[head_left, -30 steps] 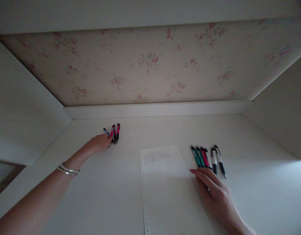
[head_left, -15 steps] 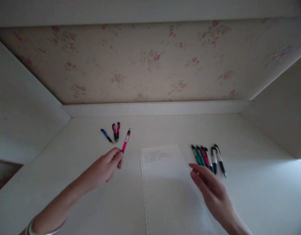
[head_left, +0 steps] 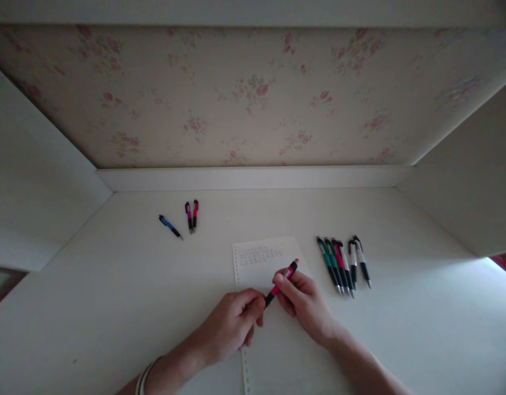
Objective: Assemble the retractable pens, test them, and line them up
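A pink and black pen [head_left: 275, 291] is held slantwise above the sheet of paper [head_left: 277, 351]. My left hand [head_left: 239, 321] is closed round its lower black end, so the tip is hidden. Higher up the barrel, my right hand [head_left: 304, 304] pinches the same pen between thumb and fingers. Under both hands lies the paper, punched with holes down its left edge and bearing several lines of handwriting near the top.
To the right lies a row of several pens, among them a green pen [head_left: 327, 264] and a white pen [head_left: 362, 260]. Farther left are a blue pen [head_left: 169, 225], a purple pen [head_left: 189, 217] and a red-pink pen [head_left: 195, 215]. White panels and a flowered back wall [head_left: 253, 104] enclose the desk.
My left hand has carried the pink pen rightward from near the left pens to over the paper. My right hand has moved left, away from the right-hand pens, and taken hold of it.
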`<state>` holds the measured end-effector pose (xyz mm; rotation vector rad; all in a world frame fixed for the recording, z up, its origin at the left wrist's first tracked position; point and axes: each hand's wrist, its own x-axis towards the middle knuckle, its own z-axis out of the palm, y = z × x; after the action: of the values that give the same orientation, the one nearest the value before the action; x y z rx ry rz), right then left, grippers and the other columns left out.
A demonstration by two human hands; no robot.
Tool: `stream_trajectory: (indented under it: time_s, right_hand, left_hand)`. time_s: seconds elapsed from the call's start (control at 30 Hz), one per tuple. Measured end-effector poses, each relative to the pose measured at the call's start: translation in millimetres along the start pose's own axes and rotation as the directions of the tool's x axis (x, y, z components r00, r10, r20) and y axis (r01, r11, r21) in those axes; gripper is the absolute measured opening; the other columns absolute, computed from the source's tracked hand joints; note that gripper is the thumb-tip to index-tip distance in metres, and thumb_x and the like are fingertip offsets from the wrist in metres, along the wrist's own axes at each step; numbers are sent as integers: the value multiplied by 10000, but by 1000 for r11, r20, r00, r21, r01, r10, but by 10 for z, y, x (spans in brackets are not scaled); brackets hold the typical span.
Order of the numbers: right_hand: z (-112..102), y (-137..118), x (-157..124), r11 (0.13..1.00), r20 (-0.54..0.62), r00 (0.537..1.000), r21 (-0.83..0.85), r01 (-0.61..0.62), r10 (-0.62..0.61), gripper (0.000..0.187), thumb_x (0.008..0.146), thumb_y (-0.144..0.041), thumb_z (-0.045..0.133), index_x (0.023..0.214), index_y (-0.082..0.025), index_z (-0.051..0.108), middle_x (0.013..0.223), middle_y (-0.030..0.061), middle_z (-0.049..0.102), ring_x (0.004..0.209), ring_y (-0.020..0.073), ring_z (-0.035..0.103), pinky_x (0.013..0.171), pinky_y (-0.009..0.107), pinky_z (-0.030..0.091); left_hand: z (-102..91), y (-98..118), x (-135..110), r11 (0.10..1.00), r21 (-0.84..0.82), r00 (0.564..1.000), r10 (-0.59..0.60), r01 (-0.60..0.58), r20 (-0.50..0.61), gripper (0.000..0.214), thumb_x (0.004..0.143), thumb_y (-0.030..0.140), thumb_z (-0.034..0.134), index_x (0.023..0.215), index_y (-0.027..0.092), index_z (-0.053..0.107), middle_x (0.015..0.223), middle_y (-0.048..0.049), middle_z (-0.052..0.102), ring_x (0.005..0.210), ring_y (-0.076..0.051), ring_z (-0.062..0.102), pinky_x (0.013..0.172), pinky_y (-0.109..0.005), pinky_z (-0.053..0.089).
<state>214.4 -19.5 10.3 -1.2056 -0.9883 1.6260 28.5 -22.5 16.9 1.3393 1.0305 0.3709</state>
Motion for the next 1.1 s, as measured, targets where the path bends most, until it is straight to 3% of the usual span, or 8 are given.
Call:
stream_trajectory:
  time_s: [0.1,0.27,0.67,1.1]
  right_hand:
    - [-27,-8,-2,1000,19,1000,-2,21,-21,457,862,-591,644,697,-186,513,505,-71,436,439,67,308,431,232,197]
    - [-54,24,7,998,7,1000,61,15,-16,417,873,-557,655,742,-174,553,522,-64,473,437,63,346,430,223,217]
    - [-45,14,9,996,-8,999,79,34,-33,398,863,-551,669,782,-171,583,524,-57,489,435,71,355,425,227,214]
    - [-75,63,10,998,-2,1000,63,25,-25,404,867,-560,662,793,-169,593,514,-58,483,434,69,359,423,228,209]
  left_hand:
    - [-12,23,-26,999,-8,999,41,-41,18,373,946,527,507,885,170,596,673,40,515,459,-75,446,402,-182,335]
    - [-14,31,-38,997,-10,997,71,-71,32,304,923,455,587,1009,171,655,645,61,468,488,-75,438,459,-187,351]
    - [-14,-7,-56,997,30,997,72,-72,-3,291,939,446,550,883,170,625,657,33,535,487,-82,483,450,-178,366]
    - [-31,28,-46,999,-3,998,46,-46,33,282,936,431,549,911,164,636,684,20,563,483,-75,465,455,-179,347]
